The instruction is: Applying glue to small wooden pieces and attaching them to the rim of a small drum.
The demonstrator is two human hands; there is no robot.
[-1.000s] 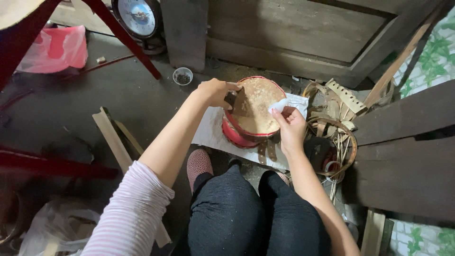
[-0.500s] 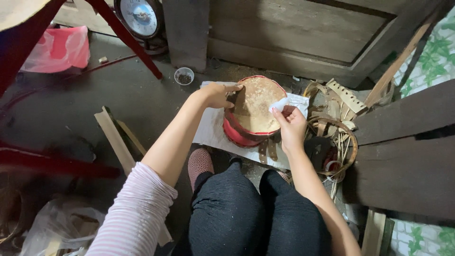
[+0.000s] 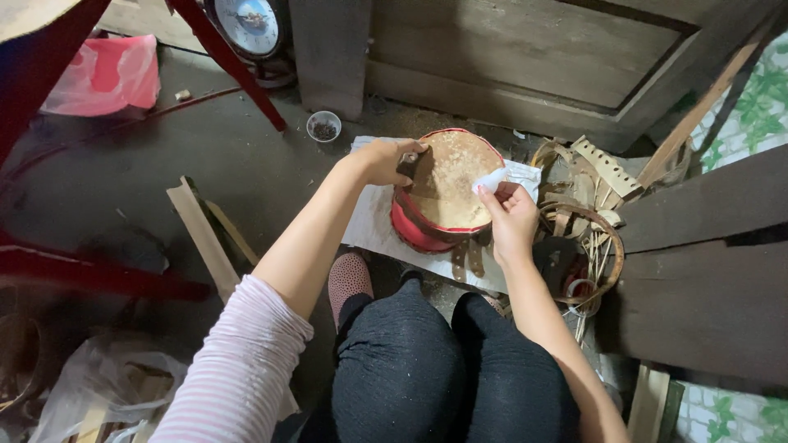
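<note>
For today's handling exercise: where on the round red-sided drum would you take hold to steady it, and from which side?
Grip the red drum at its rim, from its left. It stands upright with the tan skin facing up, so the curved red wall offers a wrap-around hold. The left hand already sits at the upper-left rim; the right hand, holding a white scrap, takes up the right edge.

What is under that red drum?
A white sheet lies under the red drum, spread on the floor. The part beneath the drum is covered, so anything else there is hidden.
</note>
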